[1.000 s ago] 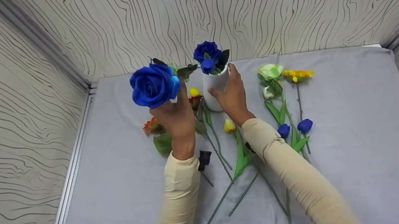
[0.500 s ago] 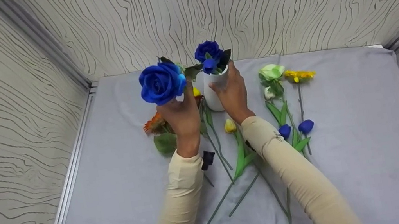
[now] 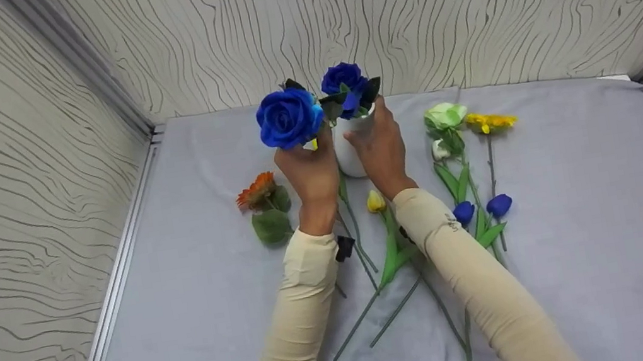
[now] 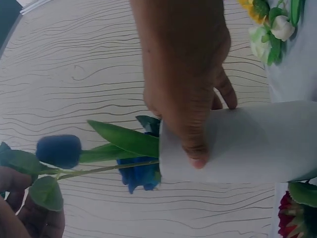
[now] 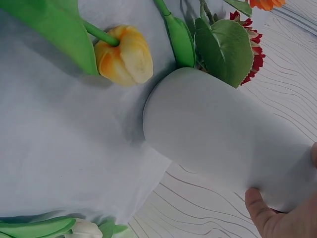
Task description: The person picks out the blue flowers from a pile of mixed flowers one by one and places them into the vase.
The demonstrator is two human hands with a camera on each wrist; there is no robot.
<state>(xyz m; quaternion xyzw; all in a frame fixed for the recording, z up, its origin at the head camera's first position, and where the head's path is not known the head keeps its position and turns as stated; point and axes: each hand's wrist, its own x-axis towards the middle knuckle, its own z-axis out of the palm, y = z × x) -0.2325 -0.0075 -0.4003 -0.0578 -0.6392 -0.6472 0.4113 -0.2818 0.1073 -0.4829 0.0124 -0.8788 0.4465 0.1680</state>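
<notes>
My left hand (image 3: 313,178) holds a large blue rose (image 3: 287,119) just below its bloom, left of the white vase (image 3: 348,154). In the left wrist view, the rose's thin stem (image 4: 109,169) runs from the fingers of the left hand (image 4: 29,213) to the vase mouth. The right hand (image 3: 384,155) grips the vase near its rim, thumb on one side and fingers on the other. Inside the vase stand a blue rose (image 3: 343,78) and a blue tulip (image 4: 58,151) with green leaves.
An orange flower (image 3: 257,190) lies on the grey cloth at left, a yellow tulip (image 3: 375,201) in front of the vase. To the right lie a pale green rose (image 3: 445,115), a yellow flower (image 3: 491,122) and blue tulips (image 3: 499,205). A patterned wall (image 3: 248,32) rises behind.
My left hand has moved right with the blue rose, bringing it close beside the vase. The right hand keeps its grip on the vase.
</notes>
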